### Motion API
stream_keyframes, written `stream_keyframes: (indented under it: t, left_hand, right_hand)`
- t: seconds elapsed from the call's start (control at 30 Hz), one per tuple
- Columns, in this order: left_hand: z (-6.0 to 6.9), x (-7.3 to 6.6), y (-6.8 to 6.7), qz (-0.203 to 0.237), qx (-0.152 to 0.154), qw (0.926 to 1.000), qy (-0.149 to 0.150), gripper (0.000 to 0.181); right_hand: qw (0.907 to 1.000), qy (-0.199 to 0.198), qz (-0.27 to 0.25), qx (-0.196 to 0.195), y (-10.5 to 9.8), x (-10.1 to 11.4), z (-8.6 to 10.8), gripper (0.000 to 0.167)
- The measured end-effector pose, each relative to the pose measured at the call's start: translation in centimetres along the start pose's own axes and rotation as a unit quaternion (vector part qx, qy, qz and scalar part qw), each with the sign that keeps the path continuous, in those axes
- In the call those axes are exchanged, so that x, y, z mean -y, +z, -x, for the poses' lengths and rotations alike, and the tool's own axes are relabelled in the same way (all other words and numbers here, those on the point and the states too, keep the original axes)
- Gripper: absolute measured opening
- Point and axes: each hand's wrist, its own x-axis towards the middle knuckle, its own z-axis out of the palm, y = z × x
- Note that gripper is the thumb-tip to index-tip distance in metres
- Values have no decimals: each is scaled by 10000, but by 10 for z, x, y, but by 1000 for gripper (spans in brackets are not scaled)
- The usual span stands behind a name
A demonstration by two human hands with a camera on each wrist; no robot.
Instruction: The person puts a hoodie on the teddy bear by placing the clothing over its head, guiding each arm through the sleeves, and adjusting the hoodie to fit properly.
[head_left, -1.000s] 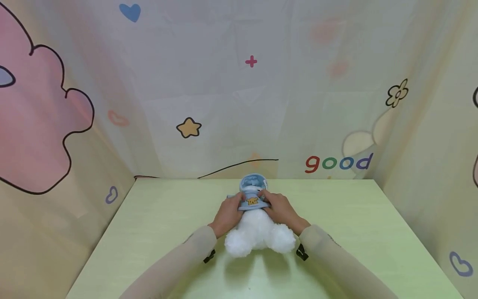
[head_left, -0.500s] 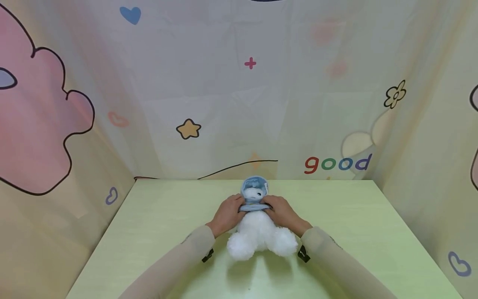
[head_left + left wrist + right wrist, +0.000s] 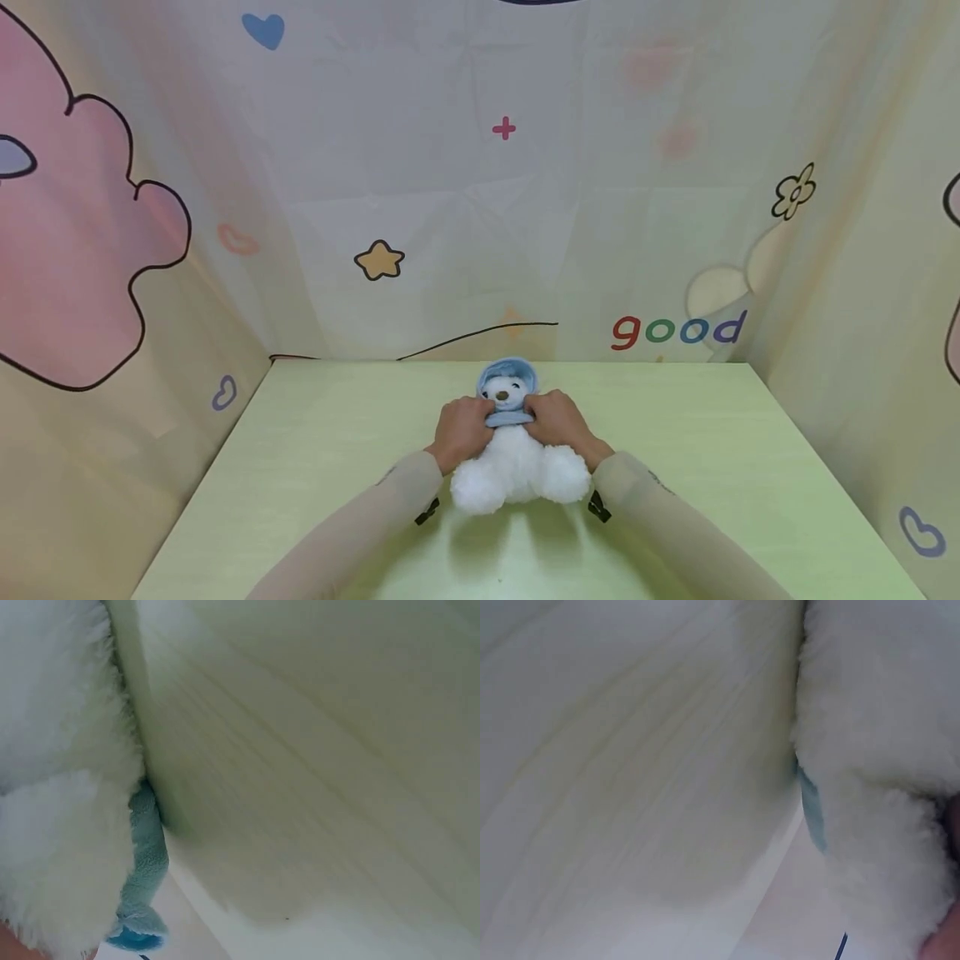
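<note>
A white plush toy point(image 3: 517, 467) with a small face, brown nose and fluffy legs lies in the middle of the table, feet toward me. Round its head and neck is a light blue hooded garment point(image 3: 510, 418), bunched below the chin. My left hand point(image 3: 461, 429) grips the garment at its left side, fingers curled. On the other side my right hand point(image 3: 557, 419) pinches the cloth the same way. White fur point(image 3: 60, 720) fills the left wrist view's edge, beside a blue-green strip of cloth point(image 3: 144, 862). A bit of blue cloth point(image 3: 812, 808) also shows in the right wrist view.
The pale green table point(image 3: 330, 467) ends at a back wall curtain point(image 3: 450, 167) printed with a star, a heart and the word "good". Printed curtains point(image 3: 870, 275) also hang at both sides. A black wrist strap point(image 3: 427, 511) shows under the left sleeve.
The garment's front, with its yellow dog print, has been gathered up to the neck. The toy's eyes and nose have come into view. Both hands stay at its sides, fingers more curled now.
</note>
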Motion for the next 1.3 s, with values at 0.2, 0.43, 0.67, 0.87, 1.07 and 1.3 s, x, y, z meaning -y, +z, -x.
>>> stream_keyframes:
  t: [0.2,0.43,0.67,0.87,1.07,1.3]
  left_hand:
    - [8,10,1,496,-35,9987,-113,20]
    - [16,12,-3,582,296,9909,-1178,22]
    - [16,9,-5,884,617,9798,-1683,29]
    - [17,9,-3,951,425,9816,-1602,37]
    - [16,10,-3,1464,473,9676,-2001,27]
    - [15,15,1,2009,354,9659,-1594,25]
  right_hand:
    - [9985,351,-427,-53,-1,0,6,19]
    - [9855,1633,-443,97,-5,-3,17,20]
    - [9668,2236,-1201,287,-4,-3,17,16]
    - [9586,2259,-1734,-38,-5,1,16,18]
    - [9645,2250,-1383,-35,-3,-1,16,14]
    - [9685,1681,-1828,-162,-2,-5,14,24]
